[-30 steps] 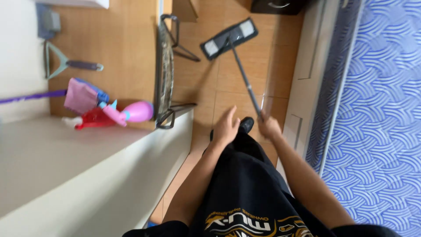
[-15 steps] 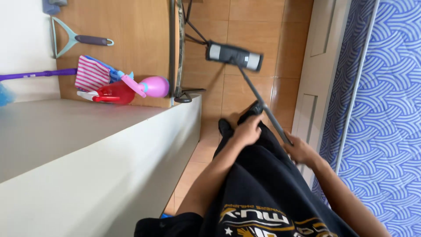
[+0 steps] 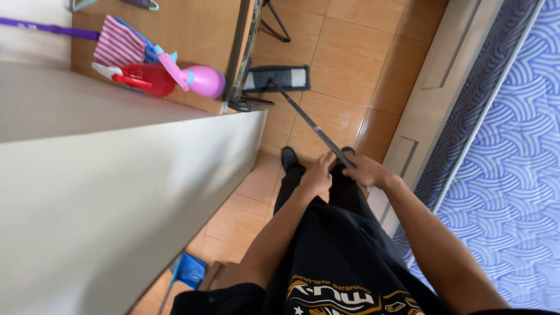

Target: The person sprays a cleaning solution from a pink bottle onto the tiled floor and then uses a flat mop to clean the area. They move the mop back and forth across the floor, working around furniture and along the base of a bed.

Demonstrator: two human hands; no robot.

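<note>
I found the fingers of the left hand [image 3: 318, 175] and the right hand [image 3: 363, 170] wrapped tight round the flat mop's handle [image 3: 312, 125], its head [image 3: 276, 79] flat on the tiled floor [image 3: 344, 64] beside the wooden cabinet's [image 3: 192, 35] foot, mid-stroke by my judgement; the next stroke called for steady downward pressure.

The person wears a black shirt [image 3: 344, 274] with a gold-and-white print, black trousers [image 3: 326, 192] and dark shoes [image 3: 288, 156].

Both hands [image 3: 344, 174] around a flat mop's handle [image 3: 312, 124] over tiled floor [image 3: 356, 52].
</note>
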